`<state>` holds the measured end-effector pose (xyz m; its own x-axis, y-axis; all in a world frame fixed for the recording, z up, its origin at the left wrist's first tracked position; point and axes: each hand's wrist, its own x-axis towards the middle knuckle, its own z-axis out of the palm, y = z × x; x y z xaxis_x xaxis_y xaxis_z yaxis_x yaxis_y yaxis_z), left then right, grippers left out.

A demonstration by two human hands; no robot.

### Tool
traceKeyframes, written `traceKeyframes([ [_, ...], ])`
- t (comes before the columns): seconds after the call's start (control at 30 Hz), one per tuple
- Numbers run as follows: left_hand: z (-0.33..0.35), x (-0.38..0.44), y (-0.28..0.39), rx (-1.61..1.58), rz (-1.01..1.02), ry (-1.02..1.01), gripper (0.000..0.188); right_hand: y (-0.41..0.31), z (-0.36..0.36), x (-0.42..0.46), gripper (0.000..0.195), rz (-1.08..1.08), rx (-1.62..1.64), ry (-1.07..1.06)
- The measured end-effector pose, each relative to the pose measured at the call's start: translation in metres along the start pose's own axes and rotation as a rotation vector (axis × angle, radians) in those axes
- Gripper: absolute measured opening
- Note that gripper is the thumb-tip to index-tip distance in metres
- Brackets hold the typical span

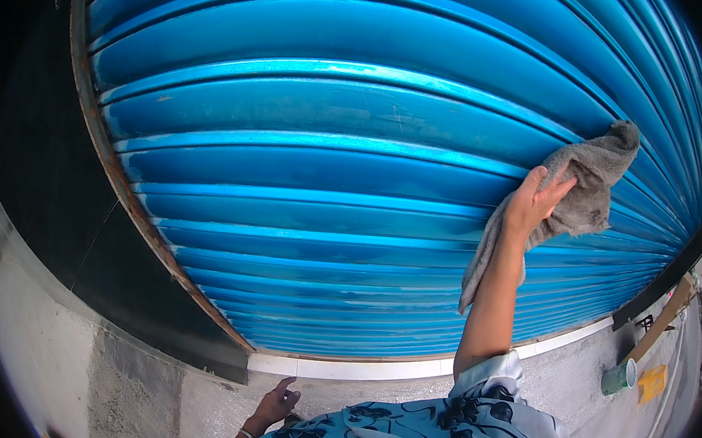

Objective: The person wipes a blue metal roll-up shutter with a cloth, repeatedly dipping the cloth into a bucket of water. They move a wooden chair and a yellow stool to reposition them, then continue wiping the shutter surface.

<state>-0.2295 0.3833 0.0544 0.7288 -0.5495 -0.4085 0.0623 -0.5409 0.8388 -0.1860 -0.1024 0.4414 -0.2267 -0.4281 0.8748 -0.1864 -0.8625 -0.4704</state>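
My right hand (pixel 534 201) presses a grey towelling cloth (pixel 588 187) against a blue slatted roller shutter (pixel 309 112), towards its right side. One end of the cloth hangs down behind my forearm. The slats look wet in patches, with pale scuffs and streaks on several of them. Down by my body, my left hand (pixel 277 404) hangs with fingers loosely bent and apart, holding nothing. It is above the pavement, near the white tiled sill (pixel 346 370) at the shutter's foot.
A rusty guide rail (pixel 123 182) edges the shutter on the left, beside dark wall panels (pixel 95 256). On the pavement (pixel 222 399) at right stand a green translucent bucket (pixel 619 378) and a yellow plastic object (pixel 652 384). A brown board (pixel 661 317) leans behind them.
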Motion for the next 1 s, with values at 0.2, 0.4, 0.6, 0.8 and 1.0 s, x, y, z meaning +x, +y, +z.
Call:
traceKeyframes([
  [0.2, -0.055, -0.003, -0.065, -0.005, -0.049, 0.153, 0.05, -0.125, 0.059, -0.059, 0.056, -0.086, -0.137, -0.023],
  [0.4, -0.122, -0.023, -0.135, -0.204, -0.02, 0.091, 0.047, -0.352, 0.083, -0.199, 0.051, -0.398, 0.339, -0.392],
  [0.6, -0.177, -0.002, -0.162, 0.061, 0.11, 0.313, 0.048, -0.409, 0.098, -0.325, 0.044, -0.35, 0.956, -1.043],
  [0.8, -0.194, 0.002, -0.088, 0.024, 0.284, 0.047, 0.04, -0.218, 0.031, -0.425, 0.039, -1.272, 0.169, -1.182],
  [1.0, -0.198, 0.0, 0.088, 0.238, 0.577, 0.151, 0.036, -0.015, -0.129, -0.457, 0.028, 0.763, -0.557, -1.389],
])
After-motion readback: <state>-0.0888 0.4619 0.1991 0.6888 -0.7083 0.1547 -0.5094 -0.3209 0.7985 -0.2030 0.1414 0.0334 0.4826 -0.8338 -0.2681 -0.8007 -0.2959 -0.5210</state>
